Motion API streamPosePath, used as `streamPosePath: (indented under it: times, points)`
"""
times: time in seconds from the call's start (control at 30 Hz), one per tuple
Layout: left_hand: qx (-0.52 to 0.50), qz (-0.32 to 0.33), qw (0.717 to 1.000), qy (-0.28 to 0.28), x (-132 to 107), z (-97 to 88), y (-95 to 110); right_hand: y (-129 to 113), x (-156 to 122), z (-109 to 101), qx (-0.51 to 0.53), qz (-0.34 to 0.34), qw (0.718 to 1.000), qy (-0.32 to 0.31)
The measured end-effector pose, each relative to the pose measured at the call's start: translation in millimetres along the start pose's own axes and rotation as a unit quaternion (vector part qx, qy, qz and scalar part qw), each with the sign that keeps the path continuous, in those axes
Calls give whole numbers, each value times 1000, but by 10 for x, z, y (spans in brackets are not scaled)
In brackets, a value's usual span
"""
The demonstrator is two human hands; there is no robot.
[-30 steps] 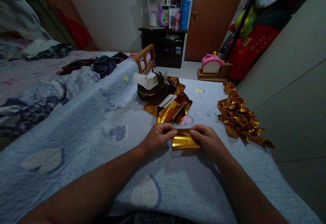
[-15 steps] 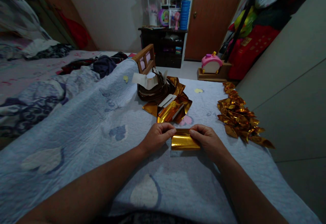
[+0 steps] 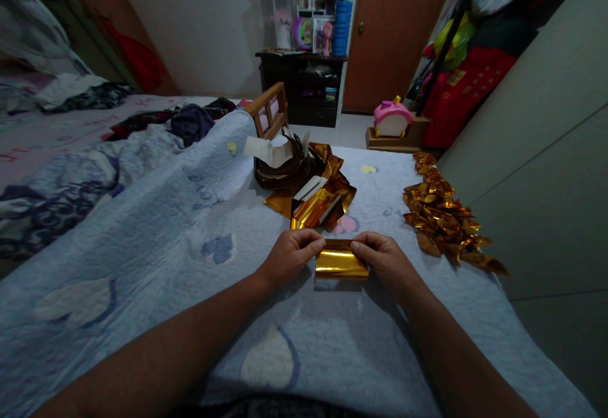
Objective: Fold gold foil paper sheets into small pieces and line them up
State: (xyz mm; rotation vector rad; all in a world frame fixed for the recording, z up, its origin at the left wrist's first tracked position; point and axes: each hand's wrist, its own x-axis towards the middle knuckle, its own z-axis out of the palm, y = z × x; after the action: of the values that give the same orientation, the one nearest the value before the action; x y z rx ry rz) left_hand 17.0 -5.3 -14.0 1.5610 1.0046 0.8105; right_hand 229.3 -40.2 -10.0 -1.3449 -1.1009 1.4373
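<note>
A shiny sheet of gold foil paper (image 3: 341,264), bent over into a rolled shape, is held just above the bed cover. My left hand (image 3: 293,255) pinches its upper left corner between thumb and fingers. At the upper right corner my right hand (image 3: 382,257) grips it the same way. Just beyond my hands lie loose gold foil sheets (image 3: 318,206) with some white backs showing. Behind them is a curved stack of foil paper (image 3: 285,168). To the right sits a pile of folded gold foil pieces (image 3: 441,215).
The light blue quilt (image 3: 285,304) covers the bed under my hands. Crumpled bedding (image 3: 118,158) lies to the left. Past the bed's far edge are a wooden rail (image 3: 268,114), a dark shelf (image 3: 304,88) and a pink toy (image 3: 393,119).
Both hands keep their pinch on the gold foil paper, which looks nearly unchanged. The whole view has shifted slightly.
</note>
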Motion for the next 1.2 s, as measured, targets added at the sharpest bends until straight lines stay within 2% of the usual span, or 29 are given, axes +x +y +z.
streamPosePath:
  times: [0.13,0.27,0.37,0.47,0.67,0.83,1.03,1.2]
  points:
    - [7,1,1000,11,2,10,0,16,8,-8,-20,-17,1000,-2]
    - [67,8,997,27,-4,28,11,71,43,4,-121,-42,992,16]
    - [144,18,989,33,-1,38,3,111,69,33,-236,-86,966,53]
    - [222,26,974,33,10,47,-19,133,86,74,-305,-118,942,79]
    - [335,36,941,33,33,73,-67,176,127,157,-399,-123,900,124]
    - [386,53,920,43,57,90,-102,229,155,184,-460,-130,868,135]
    - [420,102,902,-3,89,79,-149,252,163,187,-493,-139,849,134]
    - [421,134,896,32,108,29,-182,267,171,155,-495,-209,831,148]
